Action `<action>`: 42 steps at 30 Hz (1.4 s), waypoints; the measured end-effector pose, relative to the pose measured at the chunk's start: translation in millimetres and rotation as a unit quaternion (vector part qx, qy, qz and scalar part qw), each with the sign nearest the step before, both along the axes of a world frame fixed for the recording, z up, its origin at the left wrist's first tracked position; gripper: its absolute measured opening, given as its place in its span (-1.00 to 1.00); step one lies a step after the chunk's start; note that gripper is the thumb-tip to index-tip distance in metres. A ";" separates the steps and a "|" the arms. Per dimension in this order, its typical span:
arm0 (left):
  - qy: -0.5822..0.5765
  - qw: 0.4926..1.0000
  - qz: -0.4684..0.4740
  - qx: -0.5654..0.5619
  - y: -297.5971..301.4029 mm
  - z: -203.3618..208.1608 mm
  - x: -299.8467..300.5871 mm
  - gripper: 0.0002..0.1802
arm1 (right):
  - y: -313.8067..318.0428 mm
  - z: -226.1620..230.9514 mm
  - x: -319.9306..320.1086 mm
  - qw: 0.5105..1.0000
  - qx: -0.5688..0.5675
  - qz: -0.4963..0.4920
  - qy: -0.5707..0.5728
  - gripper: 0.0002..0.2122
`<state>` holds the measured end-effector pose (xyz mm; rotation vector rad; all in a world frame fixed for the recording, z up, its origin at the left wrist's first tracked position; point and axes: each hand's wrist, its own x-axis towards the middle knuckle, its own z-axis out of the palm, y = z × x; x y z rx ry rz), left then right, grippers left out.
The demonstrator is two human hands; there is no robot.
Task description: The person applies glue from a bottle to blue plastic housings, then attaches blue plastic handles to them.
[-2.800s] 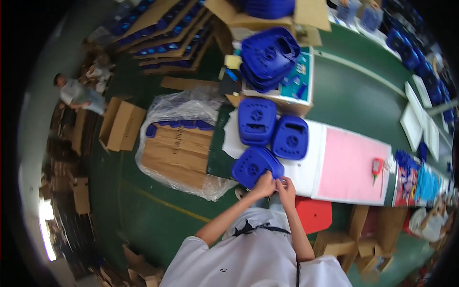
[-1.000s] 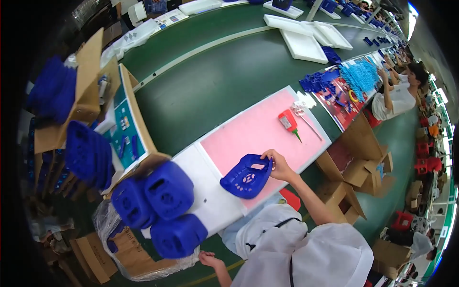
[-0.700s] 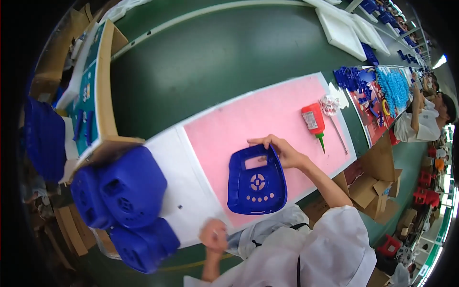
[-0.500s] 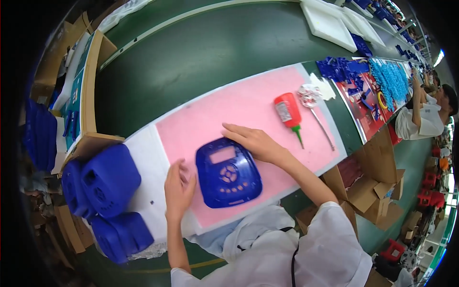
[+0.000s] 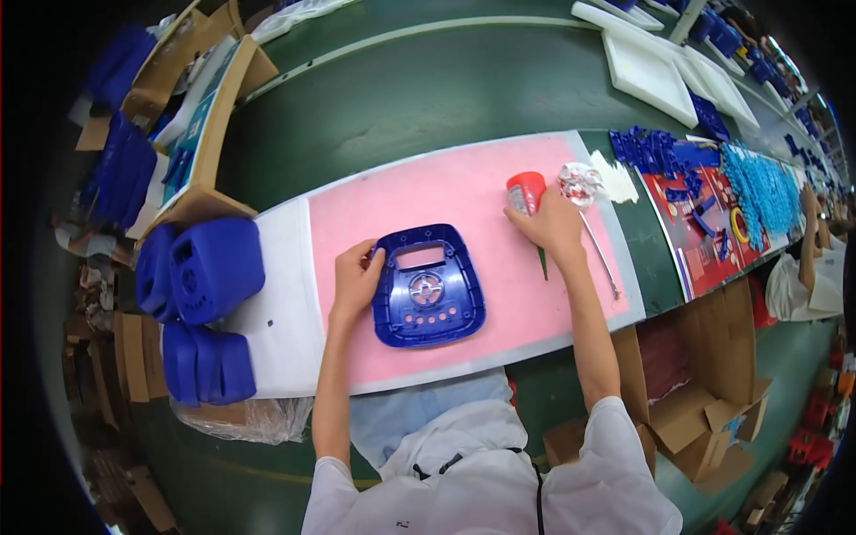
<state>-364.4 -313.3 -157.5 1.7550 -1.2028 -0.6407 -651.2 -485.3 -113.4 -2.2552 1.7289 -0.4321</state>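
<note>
A blue plastic housing panel [image 5: 452, 308] lies on the pink mat with its ribbed inner side up. It has a rectangular window, a round grille and a row of small holes. My left hand [image 5: 358, 278] grips its upper left edge, thumb on the rim. Farther right, my right hand [image 5: 555, 230] is closed around a red squeeze bottle [image 5: 526, 189] with a green nozzle, hiding much of its body. Just beside that hand, a thin metal rod [image 5: 600, 256] runs from a crumpled silvery-white lump [image 5: 580, 183].
Several blue plastic housings [image 5: 217, 267] are stacked on the white left part of the table. A cardboard box [image 5: 691, 374] stands below the right side. Blue parts and light-blue pieces [image 5: 758, 192] cover a neighbouring table, where another person [image 5: 807, 276] sits.
My right hand has left the panel's upper edge and reached right to the red bottle, which has shifted slightly. My left hand has moved onto the panel's left edge. The view has shifted.
</note>
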 end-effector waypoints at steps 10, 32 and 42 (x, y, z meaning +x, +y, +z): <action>0.055 0.994 -0.055 -0.073 -36.6 3.1 2.7 -0.60 | -0.3 -28.1 38.5 0.495 0.385 0.069 -0.776 -0.42; 0.095 0.992 -0.021 -0.076 -24.6 -8.2 5.8 -0.60 | 38.9 -46.3 85.9 0.640 0.237 0.080 -0.726 -0.53; 0.088 0.991 -0.004 -0.098 -23.4 -8.0 4.6 -0.61 | 39.5 -43.4 88.5 0.647 0.226 0.091 -0.723 -0.54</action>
